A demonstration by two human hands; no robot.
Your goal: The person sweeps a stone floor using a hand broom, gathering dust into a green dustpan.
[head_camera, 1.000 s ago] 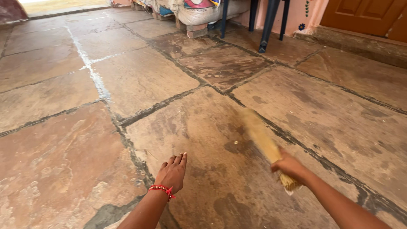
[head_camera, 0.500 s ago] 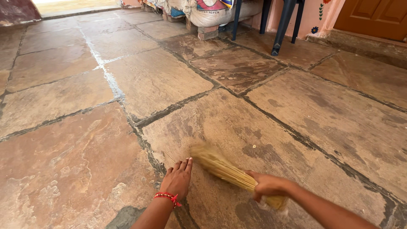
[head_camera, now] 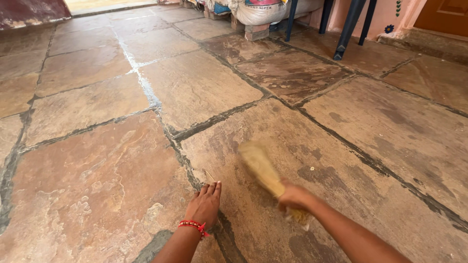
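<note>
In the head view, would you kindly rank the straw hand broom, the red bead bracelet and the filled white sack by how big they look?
1. Filled white sack, though cut off and far away.
2. Straw hand broom, blurred.
3. Red bead bracelet.

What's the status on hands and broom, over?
Right hand gripping short straw hand broom, bristles blurred above stone floor. Left hand flat on floor, fingers together, red bracelet at wrist. Small speck near broom.

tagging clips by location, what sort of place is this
Probably the porch or courtyard of a home: a floor of large rough stone slabs, filled sacks raised on bricks beside dark chair legs along a pink wall, and a wooden door above a step.
</note>
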